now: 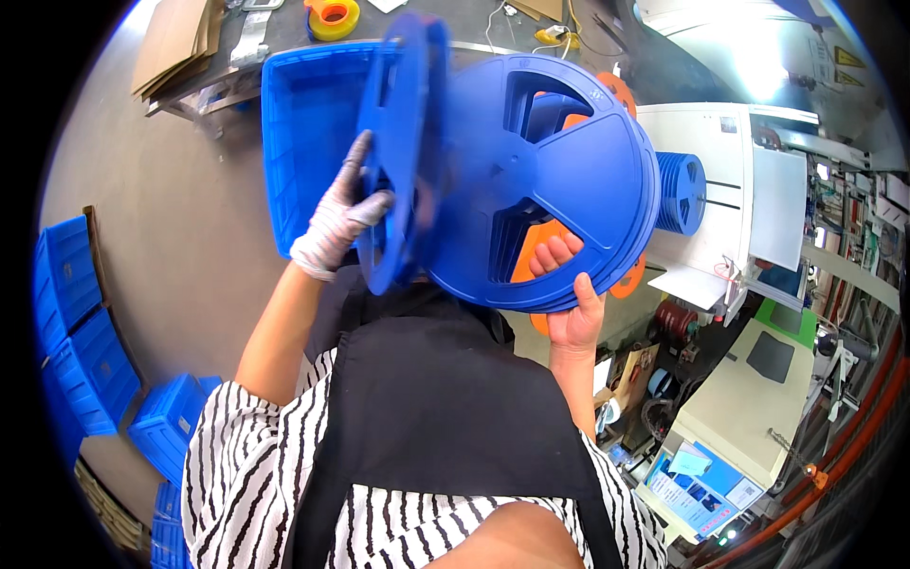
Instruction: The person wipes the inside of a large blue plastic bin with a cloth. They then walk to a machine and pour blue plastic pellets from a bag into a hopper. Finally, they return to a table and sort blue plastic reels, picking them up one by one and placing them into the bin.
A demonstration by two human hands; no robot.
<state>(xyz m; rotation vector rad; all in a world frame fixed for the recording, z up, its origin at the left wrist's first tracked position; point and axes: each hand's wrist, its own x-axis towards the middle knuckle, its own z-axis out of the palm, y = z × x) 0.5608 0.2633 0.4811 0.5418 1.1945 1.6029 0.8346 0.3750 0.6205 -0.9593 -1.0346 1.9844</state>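
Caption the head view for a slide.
Gloved left hand and bare right hand hold blue reels above a blue crate.

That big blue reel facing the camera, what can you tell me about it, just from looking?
The big blue plastic reel is a round, flat-faced spool with a small central hub and three wedge-shaped cut-outs through which orange shows. It looks rigid and smooth. It is held up tilted, its face toward the camera, in front of a blue plastic crate. The bare right hand grips its lower rim, fingers through a cut-out. The gloved left hand holds a second blue reel, seen edge-on, just beside it.
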